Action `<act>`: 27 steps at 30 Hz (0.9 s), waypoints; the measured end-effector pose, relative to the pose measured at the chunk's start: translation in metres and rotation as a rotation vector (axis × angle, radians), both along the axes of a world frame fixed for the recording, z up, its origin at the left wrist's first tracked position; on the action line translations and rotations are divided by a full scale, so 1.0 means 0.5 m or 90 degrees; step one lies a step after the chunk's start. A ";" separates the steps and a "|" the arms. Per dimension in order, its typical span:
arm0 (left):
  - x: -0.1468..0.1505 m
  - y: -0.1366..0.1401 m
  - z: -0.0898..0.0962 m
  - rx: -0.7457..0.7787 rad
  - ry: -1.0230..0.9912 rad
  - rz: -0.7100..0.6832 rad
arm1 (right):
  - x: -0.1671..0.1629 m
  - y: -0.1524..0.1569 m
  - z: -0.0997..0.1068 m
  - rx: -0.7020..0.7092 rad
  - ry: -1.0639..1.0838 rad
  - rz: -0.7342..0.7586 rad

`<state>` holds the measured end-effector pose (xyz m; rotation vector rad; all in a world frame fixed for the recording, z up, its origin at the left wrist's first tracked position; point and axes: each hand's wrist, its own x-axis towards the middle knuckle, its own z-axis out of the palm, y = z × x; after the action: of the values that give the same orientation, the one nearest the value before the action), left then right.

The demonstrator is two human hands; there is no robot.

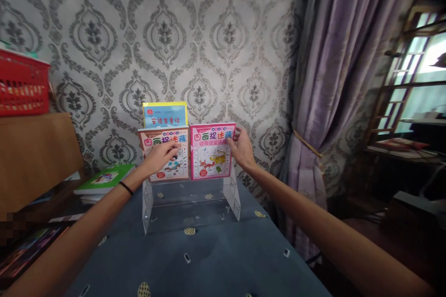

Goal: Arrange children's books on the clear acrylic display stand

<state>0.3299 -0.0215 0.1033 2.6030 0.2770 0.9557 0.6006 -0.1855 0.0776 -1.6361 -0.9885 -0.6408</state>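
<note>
We see a brown-edged book (176, 169) partly covered by the left hand (162, 155); whether its fingers grip or merely touch, we cannot tell. Behind, a blue book (165, 112) has its lower part hidden. The right hand (243, 147) pinches the right edge of a pink book (211, 152), some fingers out of sight. Both front books stand side by side in a clear rack (232, 193). At left, a red basket (24, 84), cut off by the frame, holds things we cannot make out.

We counted two hands (162, 155) (243, 149), three standing books (165, 113) (183, 172) (211, 151), one clear stand (232, 199), one green book (113, 176), one red basket (24, 86), one dark wristband (126, 188) and one curtain tie (306, 143).
</note>
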 end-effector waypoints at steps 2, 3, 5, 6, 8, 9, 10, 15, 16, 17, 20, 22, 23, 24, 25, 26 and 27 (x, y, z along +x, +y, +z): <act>-0.017 0.018 0.002 0.009 -0.026 0.022 | -0.008 -0.005 0.010 0.035 -0.070 -0.055; -0.027 0.028 0.004 0.017 -0.040 0.040 | -0.017 -0.008 0.015 0.049 -0.113 -0.074; -0.046 0.052 0.005 0.038 -0.067 0.091 | -0.046 -0.012 0.027 0.059 -0.200 -0.079; -0.055 0.064 0.005 0.053 -0.081 0.122 | -0.065 -0.012 0.032 0.051 -0.242 -0.064; -0.069 0.085 0.002 0.075 -0.108 0.178 | -0.110 -0.006 0.041 0.009 -0.327 -0.004; -0.074 0.092 -0.001 0.077 -0.118 0.196 | -0.133 -0.001 0.044 -0.020 -0.367 0.034; -0.077 0.097 -0.004 0.076 -0.125 0.210 | -0.154 0.007 0.045 -0.050 -0.403 0.069; -0.076 0.096 -0.016 0.081 -0.127 0.274 | -0.205 0.047 0.043 -0.104 -0.465 0.124; -0.075 0.096 -0.017 0.083 -0.137 0.290 | -0.204 0.053 0.041 -0.102 -0.461 0.118; -0.075 0.098 -0.018 0.085 -0.155 0.303 | -0.201 0.058 0.040 -0.103 -0.456 0.112; -0.073 0.118 -0.019 0.056 -0.239 0.325 | -0.182 0.071 0.040 -0.122 -0.438 0.105; -0.069 0.141 -0.021 -0.014 -0.262 0.290 | -0.166 0.082 0.043 -0.140 -0.419 0.113; -0.067 0.153 -0.023 -0.053 -0.256 0.260 | -0.158 0.090 0.045 -0.148 -0.407 0.119; -0.064 0.164 -0.024 -0.088 -0.245 0.229 | -0.150 0.098 0.047 -0.155 -0.396 0.125; -0.062 0.174 -0.026 -0.114 -0.235 0.202 | -0.142 0.107 0.049 -0.160 -0.385 0.130; -0.060 0.182 -0.027 -0.132 -0.232 0.181 | -0.135 0.115 0.050 -0.164 -0.375 0.134; -0.059 0.188 -0.028 -0.145 -0.237 0.167 | -0.128 0.122 0.050 -0.167 -0.366 0.138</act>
<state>0.3006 0.0726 0.0892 2.1656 0.5983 1.3833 0.5363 -0.1243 0.1026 -1.5643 -1.7023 -0.8848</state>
